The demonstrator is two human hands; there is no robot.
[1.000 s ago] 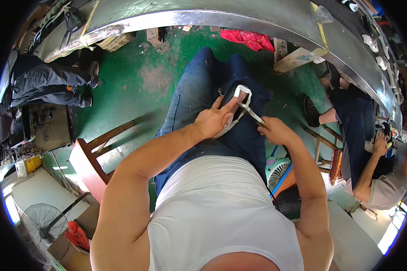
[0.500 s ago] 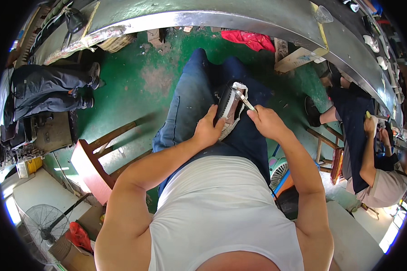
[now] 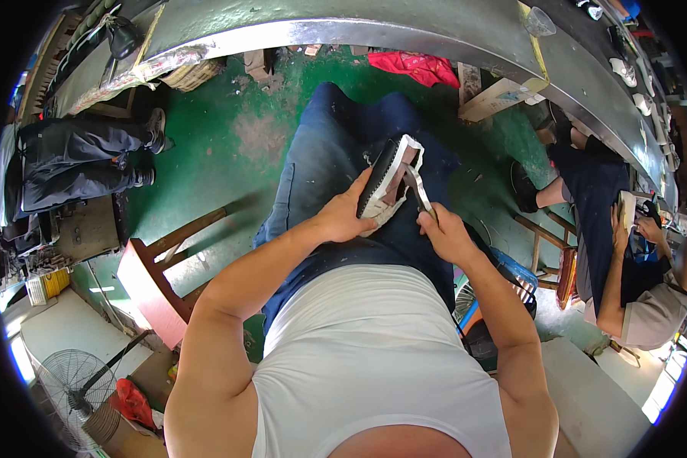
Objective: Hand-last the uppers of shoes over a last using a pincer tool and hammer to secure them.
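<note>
My left hand (image 3: 345, 215) grips a half-made shoe (image 3: 383, 183), bottom side up, above my lap. Its side is black, with a white margin folded along the edge and a brownish inner sole facing me. My right hand (image 3: 444, 232) is closed round the handle of metal pliers (image 3: 417, 188). The pliers' head meets the white margin on the shoe's right side. Whether the jaws pinch the material is too small to tell. A dark blue apron (image 3: 324, 141) covers my legs under the shoe.
A long metal-edged workbench (image 3: 320, 32) runs across the far side. Red cloth (image 3: 420, 69) lies beneath it. At left stand a wooden stool (image 3: 156, 282), a fan (image 3: 76, 393) and another person's legs (image 3: 84, 156). A seated co-worker (image 3: 649, 305) handles a light-coloured shoe at right.
The pliers' head has shifted down along the shoe's right edge, and my right hand has come down toward me. The shoe has tilted clockwise. The co-worker at right has moved both hands.
</note>
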